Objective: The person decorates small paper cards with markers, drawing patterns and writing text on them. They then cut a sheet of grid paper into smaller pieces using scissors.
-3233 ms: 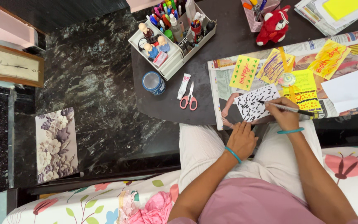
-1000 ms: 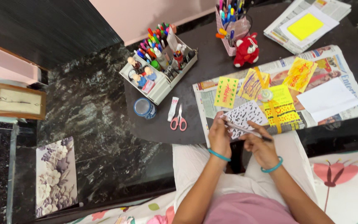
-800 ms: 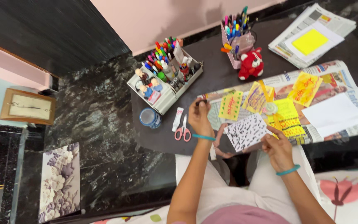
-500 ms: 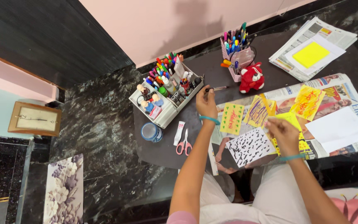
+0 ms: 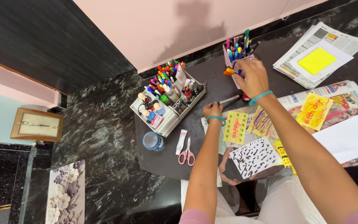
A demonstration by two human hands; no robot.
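Left hand [image 5: 212, 110] pinching slim dark marker pen [image 5: 228, 99], tip aimed right, above black tabletop [image 5: 166, 161]. Right hand [image 5: 251, 76] closed over pink pen holder cup [image 5: 237, 56] packed with coloured pens; grip detail hidden behind hand. Just below: yellow paper card with red lettering [image 5: 235, 127], white paper with black dashes [image 5: 254, 157], newspaper sheet [image 5: 349, 93]. Left: pink-handled scissors [image 5: 187, 152], white organiser tray of markers [image 5: 168, 103].

Worktop [image 5: 212, 89]: dark, low, over black marble floor.
On it: organiser [image 5: 168, 101], scissors [image 5: 187, 152], tape [image 5: 153, 141], newspaper [image 5: 336, 89], pen cup [image 5: 233, 56].
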